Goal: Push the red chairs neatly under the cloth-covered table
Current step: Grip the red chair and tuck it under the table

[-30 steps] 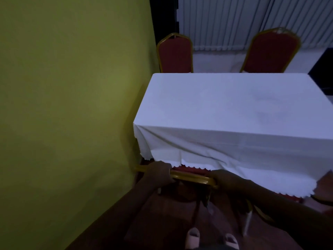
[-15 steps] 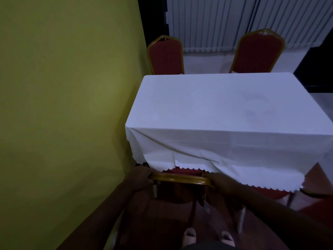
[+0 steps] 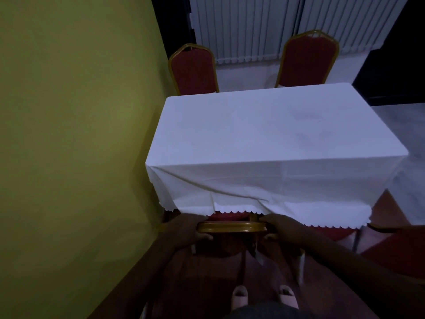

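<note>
A table under a white scalloped cloth [image 3: 264,143] fills the middle of the view. At its near edge stands a red chair with a gold frame; the top rail of its back [image 3: 232,227] shows just below the cloth's hem and its seat is hidden under the cloth. My left hand [image 3: 186,231] grips the rail's left end and my right hand [image 3: 282,229] grips its right end. Another red chair [image 3: 391,240] sits at the near right, partly under the cloth. Two red chairs [image 3: 194,70] [image 3: 308,59] stand at the far side.
A yellow-green wall [image 3: 69,146] runs close along the table's left side. White vertical blinds [image 3: 253,26] hang behind the far chairs. The floor is dark red near me and pale to the right. My feet in light slippers [image 3: 262,295] show at the bottom.
The near chair's top rail has straightened and now lies level and parallel to the table edge, close under the hem. The view has shifted so the table sits further left.
</note>
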A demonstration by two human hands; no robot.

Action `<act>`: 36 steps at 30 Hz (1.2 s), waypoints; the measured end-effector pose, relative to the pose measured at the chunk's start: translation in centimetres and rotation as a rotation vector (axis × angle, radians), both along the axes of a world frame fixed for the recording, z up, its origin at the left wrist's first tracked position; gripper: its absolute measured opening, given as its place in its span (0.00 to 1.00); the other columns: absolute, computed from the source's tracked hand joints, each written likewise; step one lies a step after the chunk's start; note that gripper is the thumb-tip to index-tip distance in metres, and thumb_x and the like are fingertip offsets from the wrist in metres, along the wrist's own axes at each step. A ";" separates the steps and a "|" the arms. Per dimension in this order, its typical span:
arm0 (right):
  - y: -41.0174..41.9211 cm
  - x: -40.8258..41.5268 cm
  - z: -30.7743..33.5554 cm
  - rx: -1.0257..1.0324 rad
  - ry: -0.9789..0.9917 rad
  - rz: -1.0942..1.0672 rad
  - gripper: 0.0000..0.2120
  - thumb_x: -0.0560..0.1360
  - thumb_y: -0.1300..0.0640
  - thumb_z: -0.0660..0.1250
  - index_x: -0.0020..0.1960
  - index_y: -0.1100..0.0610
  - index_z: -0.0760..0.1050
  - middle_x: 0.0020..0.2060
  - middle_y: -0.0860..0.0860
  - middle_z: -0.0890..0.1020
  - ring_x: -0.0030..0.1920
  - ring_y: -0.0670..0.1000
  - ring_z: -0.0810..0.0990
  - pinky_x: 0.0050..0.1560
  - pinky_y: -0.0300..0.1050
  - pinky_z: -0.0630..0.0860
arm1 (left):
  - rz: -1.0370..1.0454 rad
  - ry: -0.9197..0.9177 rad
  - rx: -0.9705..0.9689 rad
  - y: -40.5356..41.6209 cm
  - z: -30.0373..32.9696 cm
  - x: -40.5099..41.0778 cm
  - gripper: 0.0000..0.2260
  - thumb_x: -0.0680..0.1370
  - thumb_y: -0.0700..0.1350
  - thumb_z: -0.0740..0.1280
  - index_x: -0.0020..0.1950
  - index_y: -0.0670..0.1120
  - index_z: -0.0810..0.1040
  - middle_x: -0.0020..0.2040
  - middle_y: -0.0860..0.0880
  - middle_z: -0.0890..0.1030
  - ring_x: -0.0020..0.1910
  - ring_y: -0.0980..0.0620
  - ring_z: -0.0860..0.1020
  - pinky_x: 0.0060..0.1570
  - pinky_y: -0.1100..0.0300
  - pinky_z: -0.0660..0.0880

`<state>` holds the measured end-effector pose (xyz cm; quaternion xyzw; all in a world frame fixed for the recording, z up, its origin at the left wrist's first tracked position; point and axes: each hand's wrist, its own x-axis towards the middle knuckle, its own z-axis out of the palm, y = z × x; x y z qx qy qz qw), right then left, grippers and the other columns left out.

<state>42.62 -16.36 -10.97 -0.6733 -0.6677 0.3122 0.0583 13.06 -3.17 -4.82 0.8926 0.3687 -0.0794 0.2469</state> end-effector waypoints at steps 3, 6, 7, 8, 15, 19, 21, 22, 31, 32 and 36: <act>-2.2 2.5 0.8 0.015 -0.010 -0.043 0.25 0.70 0.53 0.72 0.65 0.52 0.69 0.60 0.51 0.76 0.58 0.49 0.74 0.59 0.46 0.73 | -0.111 0.022 -0.004 -2.3 0.4 4.9 0.33 0.69 0.66 0.68 0.68 0.52 0.69 0.63 0.50 0.77 0.60 0.50 0.74 0.59 0.54 0.71; -4.4 5.2 1.7 0.000 -0.014 -0.128 0.28 0.69 0.53 0.72 0.67 0.53 0.67 0.63 0.50 0.74 0.61 0.51 0.73 0.61 0.46 0.70 | -0.172 -0.014 -0.003 -4.1 0.9 9.4 0.33 0.70 0.65 0.68 0.70 0.53 0.66 0.67 0.51 0.73 0.65 0.50 0.71 0.62 0.54 0.68; -5.3 6.3 2.0 0.014 -0.033 -0.160 0.30 0.69 0.52 0.73 0.67 0.53 0.66 0.64 0.50 0.73 0.62 0.51 0.72 0.62 0.46 0.70 | -0.200 -0.034 -0.010 -4.7 1.2 11.1 0.33 0.70 0.65 0.68 0.70 0.53 0.66 0.68 0.52 0.72 0.66 0.51 0.70 0.62 0.56 0.67; -6.6 7.8 2.2 0.033 -0.045 -0.204 0.31 0.69 0.52 0.73 0.68 0.52 0.65 0.65 0.50 0.72 0.63 0.51 0.72 0.63 0.47 0.69 | -0.237 -0.048 -0.018 -5.5 1.3 13.2 0.33 0.70 0.65 0.68 0.71 0.53 0.65 0.69 0.52 0.71 0.68 0.52 0.68 0.63 0.57 0.66; -15.5 17.7 4.8 0.084 -0.142 -0.429 0.36 0.67 0.52 0.75 0.70 0.54 0.63 0.70 0.52 0.69 0.67 0.51 0.69 0.66 0.45 0.67 | -0.463 -0.124 -0.064 -11.8 2.2 25.9 0.38 0.70 0.65 0.68 0.75 0.54 0.59 0.76 0.53 0.63 0.74 0.56 0.58 0.70 0.60 0.57; -20.1 23.1 7.1 0.092 -0.157 -0.543 0.35 0.67 0.55 0.75 0.70 0.56 0.63 0.69 0.54 0.70 0.64 0.51 0.72 0.58 0.36 0.64 | -0.573 -0.132 -0.096 -15.5 2.9 32.2 0.36 0.71 0.65 0.67 0.75 0.56 0.58 0.76 0.55 0.61 0.74 0.57 0.57 0.70 0.62 0.55; -22.1 26.2 8.2 0.112 -0.187 -0.589 0.34 0.67 0.57 0.75 0.69 0.58 0.64 0.67 0.55 0.72 0.63 0.54 0.74 0.56 0.38 0.66 | -0.630 -0.145 -0.113 -17.5 3.6 35.1 0.34 0.72 0.64 0.67 0.74 0.57 0.59 0.75 0.55 0.64 0.73 0.56 0.60 0.66 0.63 0.57; -23.1 27.7 9.0 0.122 -0.222 -0.597 0.33 0.68 0.57 0.74 0.69 0.58 0.65 0.67 0.56 0.72 0.63 0.55 0.73 0.57 0.40 0.68 | -0.654 -0.149 -0.120 -18.4 3.7 36.5 0.33 0.72 0.64 0.67 0.74 0.58 0.60 0.74 0.55 0.65 0.72 0.56 0.61 0.65 0.63 0.59; -30.6 40.3 10.4 -0.175 -0.264 -0.515 0.17 0.65 0.66 0.68 0.53 0.57 0.76 0.52 0.56 0.80 0.50 0.57 0.80 0.49 0.57 0.79 | -0.802 -0.121 -0.156 -27.5 0.9 45.9 0.37 0.72 0.66 0.64 0.75 0.51 0.59 0.75 0.49 0.64 0.73 0.51 0.61 0.71 0.55 0.59; -31.3 40.7 10.1 -0.219 -0.270 -0.523 0.21 0.65 0.69 0.69 0.56 0.57 0.75 0.54 0.56 0.79 0.51 0.57 0.80 0.48 0.57 0.80 | -0.812 -0.116 -0.172 -28.4 0.6 46.6 0.37 0.72 0.66 0.64 0.75 0.50 0.59 0.75 0.49 0.64 0.73 0.50 0.62 0.71 0.53 0.60; -33.1 41.3 7.4 -0.303 -0.405 -0.497 0.34 0.67 0.63 0.73 0.69 0.54 0.63 0.65 0.55 0.71 0.61 0.55 0.73 0.60 0.53 0.72 | -0.828 -0.167 -0.235 -30.9 -0.2 49.4 0.33 0.73 0.63 0.67 0.73 0.52 0.61 0.70 0.48 0.71 0.68 0.48 0.69 0.65 0.55 0.66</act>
